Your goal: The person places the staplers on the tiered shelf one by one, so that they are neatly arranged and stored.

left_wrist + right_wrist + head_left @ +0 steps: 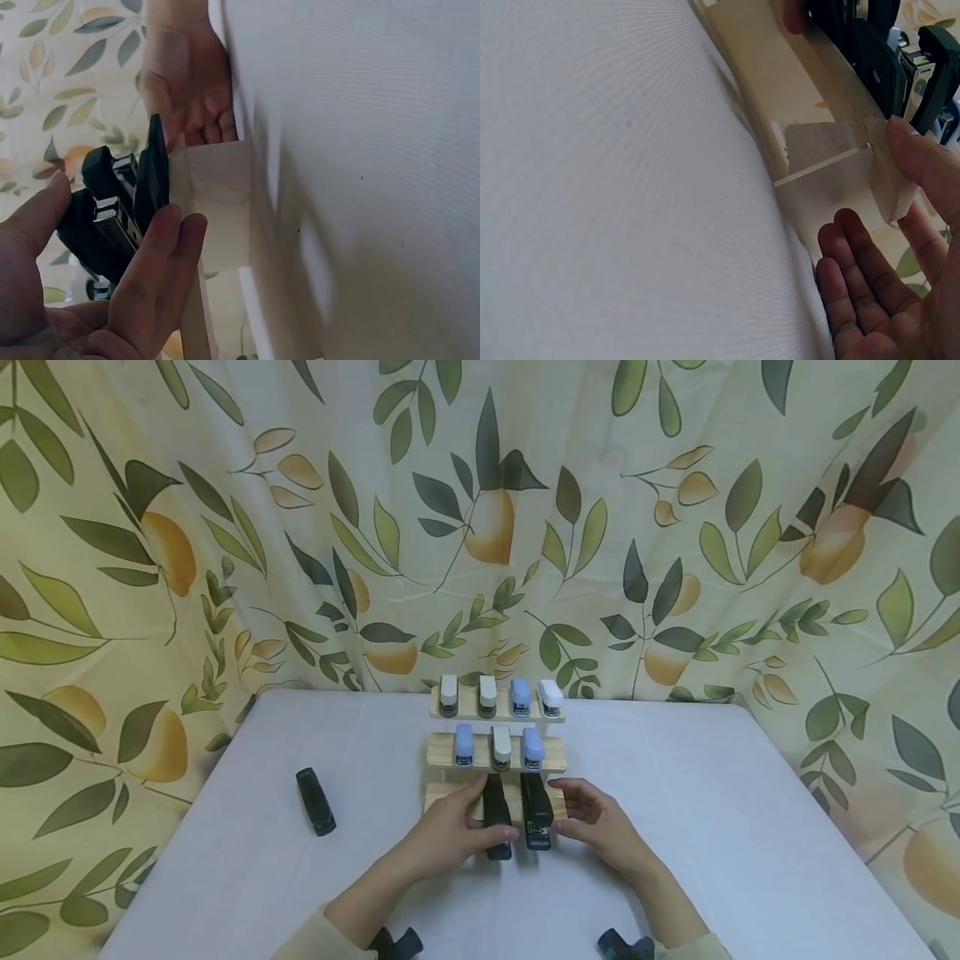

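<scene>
A tiered wooden stapler rack (555,756) stands on the table. My left hand (450,831) holds a black stapler (497,818) on the lowest tier, thumb at one side and fingers at the other. Close beside it on the same tier sits a second black stapler (537,814). At the tier's right end, my right hand (607,827) pinches the wooden board (891,187). In the right wrist view its thumb presses the board's edge, its index finger lies behind, and the remaining fingers hang loosely by the clear side panel (817,199).
On the middle tier stand two blue staplers and a pale one (501,747). The top tier bears several small staplers, with a white stapler (551,697) at its right end. Another black stapler (316,802) lies on the white tablecloth (225,860) at left. A patterned curtain (480,527) hangs behind.
</scene>
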{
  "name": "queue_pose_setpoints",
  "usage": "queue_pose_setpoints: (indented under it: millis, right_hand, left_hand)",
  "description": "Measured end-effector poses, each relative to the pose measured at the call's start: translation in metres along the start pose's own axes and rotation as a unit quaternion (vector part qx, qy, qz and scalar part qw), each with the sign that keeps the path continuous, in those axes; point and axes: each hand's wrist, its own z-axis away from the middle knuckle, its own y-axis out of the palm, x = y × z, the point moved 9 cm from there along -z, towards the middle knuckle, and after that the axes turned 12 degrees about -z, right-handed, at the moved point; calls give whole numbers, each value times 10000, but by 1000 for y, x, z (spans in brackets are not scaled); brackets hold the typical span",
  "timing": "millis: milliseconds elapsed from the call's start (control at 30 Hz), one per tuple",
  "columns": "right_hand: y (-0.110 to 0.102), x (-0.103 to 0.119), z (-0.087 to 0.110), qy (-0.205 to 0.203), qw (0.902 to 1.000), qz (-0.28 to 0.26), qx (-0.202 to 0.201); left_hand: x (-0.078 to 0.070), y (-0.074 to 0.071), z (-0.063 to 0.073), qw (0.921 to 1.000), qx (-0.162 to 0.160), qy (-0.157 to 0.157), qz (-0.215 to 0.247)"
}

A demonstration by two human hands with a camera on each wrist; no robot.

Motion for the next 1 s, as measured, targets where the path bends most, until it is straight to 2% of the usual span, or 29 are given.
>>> queue_pose_setpoints:
  millis: [433,1000]
  right_hand:
    - [1,2,1,79,9999,55,-64]
    - [0,2,1,35,9999,82,-74]
  left_hand:
    - [0,0,-5,9995,-205,-108,-197]
    - [0,0,-8,9993,-245,-211,-211]
